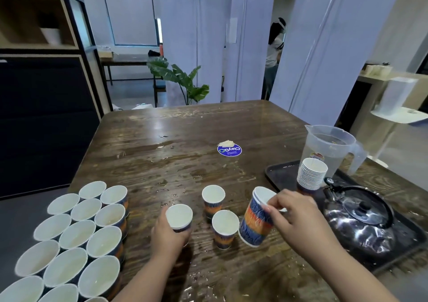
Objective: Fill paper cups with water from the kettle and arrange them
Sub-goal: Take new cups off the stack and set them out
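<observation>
My left hand [168,234] grips a paper cup [179,217] standing on the wet wooden table [185,139]. My right hand [298,216] pinches the rim of a tilted blue-and-orange paper cup [256,220] held just above the table; it looks like nested cups. Two more paper cups [213,198] [225,228] stand between my hands. Several cups [76,234] sit packed in rows at the near left. A shiny metal kettle [361,220] with a black lid sits on a dark tray [280,176] at the right, beside a stack of empty cups [311,176].
A clear plastic jug [328,148] of water stands at the tray's far end. A blue round sticker [229,150] lies mid-table. Water is spilled across the tabletop. A plant, white curtains and a person stand beyond the table; shelving is at the left.
</observation>
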{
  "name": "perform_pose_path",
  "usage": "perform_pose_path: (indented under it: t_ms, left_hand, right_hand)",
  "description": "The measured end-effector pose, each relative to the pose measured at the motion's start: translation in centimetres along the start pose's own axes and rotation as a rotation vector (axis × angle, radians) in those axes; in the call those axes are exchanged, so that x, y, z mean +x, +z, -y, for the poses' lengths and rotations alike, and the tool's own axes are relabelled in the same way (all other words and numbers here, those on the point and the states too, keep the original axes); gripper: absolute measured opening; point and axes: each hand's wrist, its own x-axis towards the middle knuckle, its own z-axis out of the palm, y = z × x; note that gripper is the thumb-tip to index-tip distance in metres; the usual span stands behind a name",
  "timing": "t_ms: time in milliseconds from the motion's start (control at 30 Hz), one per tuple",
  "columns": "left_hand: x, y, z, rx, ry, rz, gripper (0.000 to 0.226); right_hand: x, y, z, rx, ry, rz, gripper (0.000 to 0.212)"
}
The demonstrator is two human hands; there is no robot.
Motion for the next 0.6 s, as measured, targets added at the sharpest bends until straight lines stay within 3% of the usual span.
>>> perform_pose_path:
  t_ms: [167, 300, 367, 433, 500, 600]
  left_hand:
    - [0.7, 0.9, 0.6, 0.022, -0.013, 0.124, 0.095]
    - [0.2, 0.7, -0.5, 0.092, 0.003, 0.193, 0.122]
    - [-0.6, 0.3, -1.5, 0.128, 0.168, 0.135, 0.123]
    - [-1.5, -0.4, -3.2, 0.072, 0.407, 0.157, 0.109]
    - [-2.7, -1.2, -5.2, -0.006, 0.574, 0.329, 0.092]
    - [-4.1, -1.3, -7.1, -0.114, 0.602, 0.631, 0.087]
  right_hand:
    - [-0.6, 1.7, -0.3, -0.05, 0.062, 0.104, 0.018]
    - [-1.0, 2.3, -0.5, -0.08, 0.058, 0.148, 0.016]
    - [-1.3, 2.6, -0.4, -0.084, 0.039, 0.14, 0.016]
    - [-1.4, 2.6, -0.4, -0.066, 0.007, 0.112, 0.018]
    - [-1.5, 2.4, -0.2, -0.047, -0.026, 0.111, 0.022]
    - [-1.7, 2.4, 0.2, -0.08, -0.14, 0.074, 0.025]
